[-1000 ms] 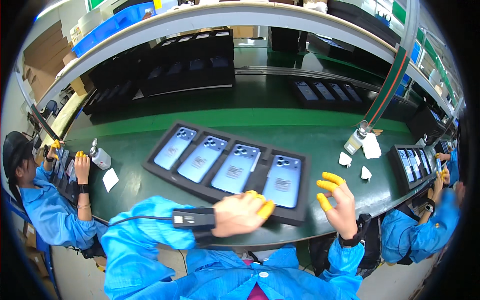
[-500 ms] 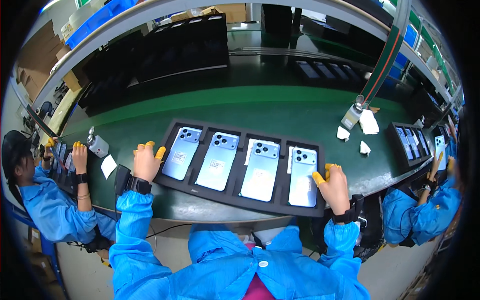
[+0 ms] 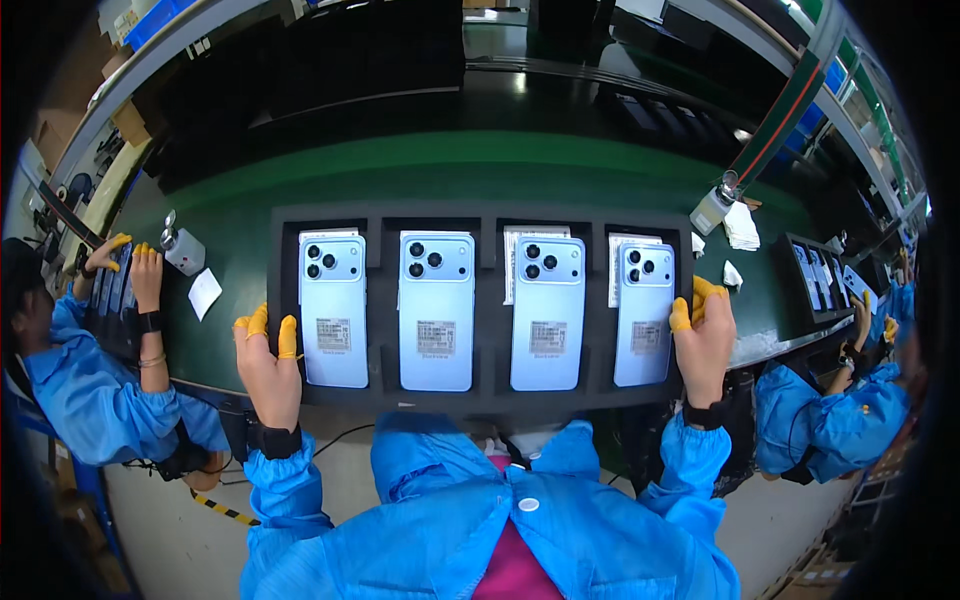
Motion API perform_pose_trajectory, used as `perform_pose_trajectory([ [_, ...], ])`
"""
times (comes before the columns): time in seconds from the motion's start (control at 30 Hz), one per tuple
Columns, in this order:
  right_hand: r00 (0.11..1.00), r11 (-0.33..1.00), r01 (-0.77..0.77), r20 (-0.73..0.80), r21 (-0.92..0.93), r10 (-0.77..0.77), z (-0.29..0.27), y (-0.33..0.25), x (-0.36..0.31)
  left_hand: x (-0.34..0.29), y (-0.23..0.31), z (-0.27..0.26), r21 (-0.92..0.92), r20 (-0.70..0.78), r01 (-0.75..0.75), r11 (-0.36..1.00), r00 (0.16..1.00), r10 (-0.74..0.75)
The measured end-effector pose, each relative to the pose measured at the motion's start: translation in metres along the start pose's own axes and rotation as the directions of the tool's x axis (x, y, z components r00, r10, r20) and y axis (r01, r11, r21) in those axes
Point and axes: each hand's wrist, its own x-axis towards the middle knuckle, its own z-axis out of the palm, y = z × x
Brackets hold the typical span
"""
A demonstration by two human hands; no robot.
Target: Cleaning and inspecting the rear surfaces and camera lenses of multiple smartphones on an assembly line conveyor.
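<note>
A long black foam tray point(image 3: 490, 402) lies square in front of me, its long side across my body. In it, side by side in separate slots, several light blue phones rest back up: the leftmost phone point(image 3: 335, 300), two in the middle and the rightmost phone point(image 3: 645, 300). Each has three camera lenses and a printed label; white slips show behind their upper ends. My left hand point(image 3: 270, 378) is closed on the tray's left end, yellow finger cots on some fingers. At the opposite end my right hand point(image 3: 706, 345), also in yellow cots, grips the tray. Its underside is hidden.
Pump bottles stand on the green bench point(image 3: 430, 165): the left bottle point(image 3: 185, 252) beside a white wipe point(image 3: 204, 293), the right bottle point(image 3: 711, 212) near a wipe stack point(image 3: 740, 227). Co-workers in blue sit at both sides; another phone tray point(image 3: 815, 285) lies right. Dark racks stand behind.
The tray has turned from a slant to square with me and appears larger, closer to my view. Both hands stay at its ends and have moved with it.
</note>
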Motion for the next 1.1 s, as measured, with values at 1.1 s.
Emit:
perform_pose_trajectory([
  [1.1,1.000,1.000,0.010,0.007,0.000,-0.010,0.016,0.016,0.002,-0.004,-0.007,0.012,0.090,0.047,0.030,0.996,0.998,-0.034],
])
